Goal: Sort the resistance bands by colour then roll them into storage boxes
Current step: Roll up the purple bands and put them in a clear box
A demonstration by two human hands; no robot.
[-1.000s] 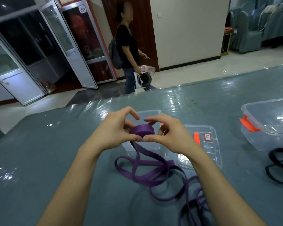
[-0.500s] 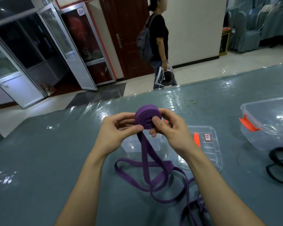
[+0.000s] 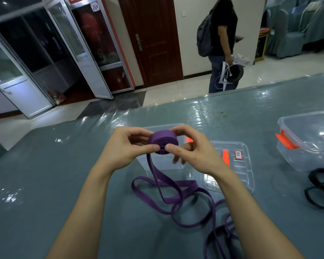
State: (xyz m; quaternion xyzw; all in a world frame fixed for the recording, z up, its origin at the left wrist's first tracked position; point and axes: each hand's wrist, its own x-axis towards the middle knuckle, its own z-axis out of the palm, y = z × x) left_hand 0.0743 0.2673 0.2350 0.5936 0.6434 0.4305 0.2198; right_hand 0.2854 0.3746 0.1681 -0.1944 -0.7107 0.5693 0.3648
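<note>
Two bare hands are held up over a glossy grey-green table [image 3: 45,174], and a purple resistance band [image 3: 183,184] is being wound between them. On the left, the left hand [image 3: 125,148] is shown with thumb and forefinger pinched on the near edge of the roll [image 3: 164,142], its other fingers curled behind. The roll is held in the air above an open clear storage box [image 3: 165,164], with its spiral face tilted up toward the camera. The right hand [image 3: 193,154] is clamped on the roll too, with the forefinger hooked over the top and the thumb pressed on the face. Its lower fingers are blurred. The rest of the band is dropped from the roll to the table in loose loops. Further right, a clear lid [image 3: 239,176], a closed box with an orange clasp [image 3: 307,139] and a black band [image 3: 322,189] are laid out.

The band is judged light, soft and springy, with a rubbery grip. The coil is likely to spring open if released, so it is best pinched across both flat faces with the feeding strand kept taut.

Compared with half a second earlier, the roll has been tipped so that its spiral face is shown rather than its outer wrap. The loops on the table have been shifted. A passer-by [image 3: 223,43] behind the table has moved further right.
</note>
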